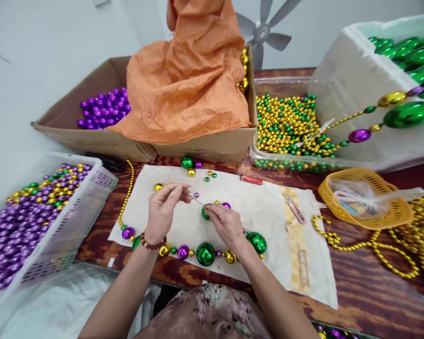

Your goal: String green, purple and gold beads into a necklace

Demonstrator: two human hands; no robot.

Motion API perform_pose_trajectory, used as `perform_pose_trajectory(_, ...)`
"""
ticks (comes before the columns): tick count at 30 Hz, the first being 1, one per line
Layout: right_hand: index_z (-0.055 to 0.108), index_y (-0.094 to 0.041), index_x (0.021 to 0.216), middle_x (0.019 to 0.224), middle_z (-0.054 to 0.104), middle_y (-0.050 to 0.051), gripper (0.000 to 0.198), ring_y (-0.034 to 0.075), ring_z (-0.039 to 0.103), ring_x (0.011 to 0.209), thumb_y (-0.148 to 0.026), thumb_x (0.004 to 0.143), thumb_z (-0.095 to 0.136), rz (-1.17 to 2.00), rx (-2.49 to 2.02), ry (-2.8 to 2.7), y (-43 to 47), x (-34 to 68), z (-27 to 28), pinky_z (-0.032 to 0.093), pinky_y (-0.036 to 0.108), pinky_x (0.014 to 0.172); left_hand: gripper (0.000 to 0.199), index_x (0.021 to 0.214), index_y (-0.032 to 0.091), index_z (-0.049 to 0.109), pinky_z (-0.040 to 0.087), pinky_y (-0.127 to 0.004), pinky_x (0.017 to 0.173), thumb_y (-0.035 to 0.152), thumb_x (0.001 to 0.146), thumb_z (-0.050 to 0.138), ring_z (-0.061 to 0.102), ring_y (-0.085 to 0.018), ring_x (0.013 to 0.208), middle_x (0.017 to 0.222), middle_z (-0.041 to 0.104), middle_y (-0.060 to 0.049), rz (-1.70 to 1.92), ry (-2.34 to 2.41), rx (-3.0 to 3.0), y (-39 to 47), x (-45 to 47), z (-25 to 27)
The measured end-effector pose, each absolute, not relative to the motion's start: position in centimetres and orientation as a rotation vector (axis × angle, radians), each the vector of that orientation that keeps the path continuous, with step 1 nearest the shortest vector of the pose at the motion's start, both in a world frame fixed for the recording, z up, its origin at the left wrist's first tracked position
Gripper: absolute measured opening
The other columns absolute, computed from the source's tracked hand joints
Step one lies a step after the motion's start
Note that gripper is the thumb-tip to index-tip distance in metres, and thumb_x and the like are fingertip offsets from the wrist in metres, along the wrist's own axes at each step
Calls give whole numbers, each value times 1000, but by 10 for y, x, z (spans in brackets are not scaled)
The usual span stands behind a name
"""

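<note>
My left hand, with a dark red bead bracelet at its wrist, is closed in a pinch on a thin string. The string runs slantwise to my right hand, whose fingertips pinch its other end. A large green ball bead shows partly behind the right fingertips; whether they touch it I cannot tell. Below both hands lies a bead garland of green, purple and gold balls, partly covered by my forearms. Its small gold beads run up the left side of the white cloth.
Loose beads, a red lighter and small thread snips lie around the cloth. Bead containers surround it: a white basket, a cardboard box, a clear tub, a foam box. A yellow basket stands right.
</note>
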State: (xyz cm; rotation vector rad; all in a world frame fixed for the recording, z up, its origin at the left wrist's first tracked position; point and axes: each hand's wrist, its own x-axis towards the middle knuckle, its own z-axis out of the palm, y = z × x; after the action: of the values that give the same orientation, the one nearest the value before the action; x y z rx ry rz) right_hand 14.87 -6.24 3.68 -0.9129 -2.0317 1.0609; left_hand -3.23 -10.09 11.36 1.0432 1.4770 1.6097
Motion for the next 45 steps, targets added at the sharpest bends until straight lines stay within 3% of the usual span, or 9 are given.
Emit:
perform_pose_trajectory(6, 70, -21, 88, 66, 66, 0, 24, 12, 60, 49, -28, 98, 49, 1380, -965, -1810, -64, 151, 42, 48, 24, 53, 27, 92, 16, 68, 52, -29, 67, 42, 90, 60, 67, -19, 73, 90, 70, -8, 1275, 2026, 1106, -32, -72, 57)
perform_pose_trajectory(11, 67, -19, 87, 69, 66, -1, 21, 10, 59, 49, -31, 97, 53, 1598, -876, -1562, -70, 151, 68, 47, 21, 51, 32, 108, 18, 64, 50, -39, 87, 45, 93, 57, 67, -30, 103, 112, 69, -15, 739, 2439, 1377, -5, -65, 40)
perform_pose_trajectory(16, 69, -18, 93, 71, 68, 0, 18, 9, 61, 52, -30, 97, 55, 1643, -725, -1538, -69, 150, 99, 48, 21, 54, 41, 114, 20, 64, 48, -45, 86, 54, 91, 58, 68, -38, 105, 120, 68, -19, 466, 2535, 1369, -1, -55, 36)
perform_pose_trajectory(20, 69, -18, 91, 67, 67, -1, 18, 9, 60, 51, -31, 95, 58, 1689, -731, -1473, -66, 148, 102, 46, 20, 51, 29, 102, 21, 65, 49, -42, 83, 46, 87, 64, 70, -35, 99, 101, 74, -15, 760, 2353, 1214, -5, -61, 35)
perform_pose_trajectory(25, 70, -18, 93, 68, 67, -1, 19, 10, 62, 54, -34, 94, 60, 1757, -766, -1365, -71, 149, 88, 45, 21, 51, 34, 112, 22, 54, 54, -30, 66, 42, 87, 64, 71, -18, 69, 96, 75, -6, 1231, 1676, 716, -32, -65, 47)
perform_pose_trajectory(30, 70, -18, 101, 69, 67, 0, 25, 11, 62, 54, -40, 92, 60, 1800, -872, -1292, -75, 154, 70, 43, 21, 48, 31, 104, 22, 60, 57, -25, 73, 22, 78, 77, 73, -15, 82, 101, 75, -4, 1497, 1082, 331, -55, -66, 64)
perform_pose_trajectory(35, 69, -17, 103, 68, 67, 0, 26, 12, 63, 55, -37, 92, 58, 1748, -926, -1392, -81, 159, 53, 46, 22, 49, 20, 103, 19, 66, 54, -21, 63, 29, 86, 73, 70, -11, 72, 93, 74, -2, 1537, 1016, 243, -64, -62, 74)
perform_pose_trajectory(41, 70, -19, 99, 68, 68, 0, 21, 13, 65, 56, -31, 94, 54, 1618, -933, -1573, -91, 163, 42, 53, 24, 55, 38, 116, 24, 66, 57, -32, 79, 24, 79, 79, 72, -17, 84, 92, 73, 0, 1603, 1019, 387, -77, -54, 88)
perform_pose_trajectory(45, 71, -20, 97, 68, 68, 0, 21, 14, 66, 56, -30, 95, 53, 1568, -930, -1640, -96, 166, 36, 54, 25, 58, 33, 111, 20, 70, 55, -29, 83, 19, 79, 77, 71, -16, 89, 96, 74, -3, 1636, 1021, 422, -80, -53, 95)
